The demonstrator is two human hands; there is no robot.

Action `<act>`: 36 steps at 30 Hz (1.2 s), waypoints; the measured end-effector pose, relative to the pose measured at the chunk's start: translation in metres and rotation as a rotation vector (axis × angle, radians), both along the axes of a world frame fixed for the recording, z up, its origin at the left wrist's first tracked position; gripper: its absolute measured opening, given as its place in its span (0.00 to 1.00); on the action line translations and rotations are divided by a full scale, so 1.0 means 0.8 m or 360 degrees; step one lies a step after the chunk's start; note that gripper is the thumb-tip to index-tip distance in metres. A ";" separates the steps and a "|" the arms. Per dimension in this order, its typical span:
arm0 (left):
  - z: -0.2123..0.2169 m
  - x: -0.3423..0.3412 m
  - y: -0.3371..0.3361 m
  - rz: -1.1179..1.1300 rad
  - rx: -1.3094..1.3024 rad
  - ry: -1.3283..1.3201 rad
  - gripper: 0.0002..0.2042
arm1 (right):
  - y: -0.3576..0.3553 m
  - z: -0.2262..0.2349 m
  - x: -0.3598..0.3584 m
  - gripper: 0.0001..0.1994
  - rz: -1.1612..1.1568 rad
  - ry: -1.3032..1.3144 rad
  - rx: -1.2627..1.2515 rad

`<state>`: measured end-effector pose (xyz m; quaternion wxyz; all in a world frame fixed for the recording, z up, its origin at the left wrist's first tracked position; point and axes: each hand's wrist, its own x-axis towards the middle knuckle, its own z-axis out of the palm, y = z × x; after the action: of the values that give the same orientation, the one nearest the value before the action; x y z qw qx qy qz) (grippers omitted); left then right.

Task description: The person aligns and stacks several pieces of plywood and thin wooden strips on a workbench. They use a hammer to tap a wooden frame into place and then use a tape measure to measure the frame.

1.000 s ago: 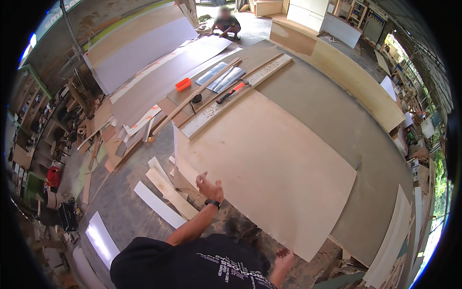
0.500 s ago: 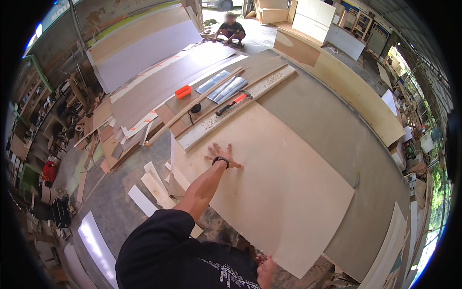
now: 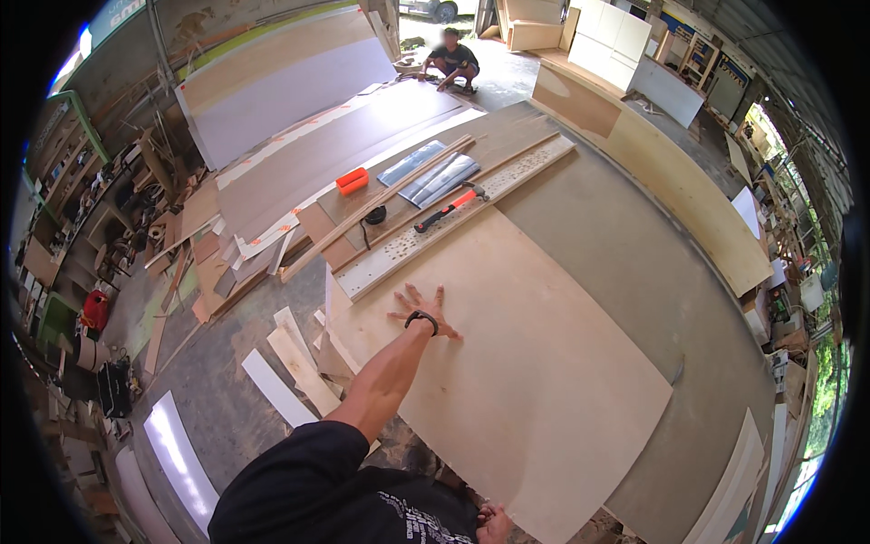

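Pale tan plywood sheet (image 3: 535, 363), black wristband (image 3: 421, 318), red-handled hammer (image 3: 450, 207), orange block (image 3: 352, 180), black sleeve (image 3: 299, 480)

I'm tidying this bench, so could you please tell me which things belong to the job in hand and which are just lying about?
In hand:
- plywood sheet, pressed flat under the spread left hand
- right hand, at the sheet's near edge

Lying about:
- hammer
- orange block
- perforated strip
- offcuts on the floor
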<state>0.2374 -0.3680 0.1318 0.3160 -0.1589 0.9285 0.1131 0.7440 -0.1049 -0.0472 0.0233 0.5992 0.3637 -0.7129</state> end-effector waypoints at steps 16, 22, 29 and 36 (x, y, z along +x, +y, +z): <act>-0.007 -0.005 -0.003 -0.0008 0.0017 0.0045 0.72 | -0.010 0.087 -0.040 0.16 0.0446 -0.0022 0.0064; 0.000 -0.008 0.007 -0.0014 0.0030 -0.0003 0.71 | -0.011 0.087 -0.039 0.17 0.0566 0.0028 0.0193; 0.004 -0.028 0.005 0.0001 0.0041 0.0030 0.72 | -0.002 0.081 -0.046 0.18 0.0811 0.0143 0.0450; -0.003 -0.026 0.008 -0.0051 -0.0024 0.0002 0.73 | -0.002 0.082 -0.032 0.19 0.0917 0.0175 0.0624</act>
<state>0.2163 -0.3613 0.1295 0.3159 -0.1462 0.9320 0.1012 0.7183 -0.1068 0.0182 0.0884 0.4256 0.6486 -0.6247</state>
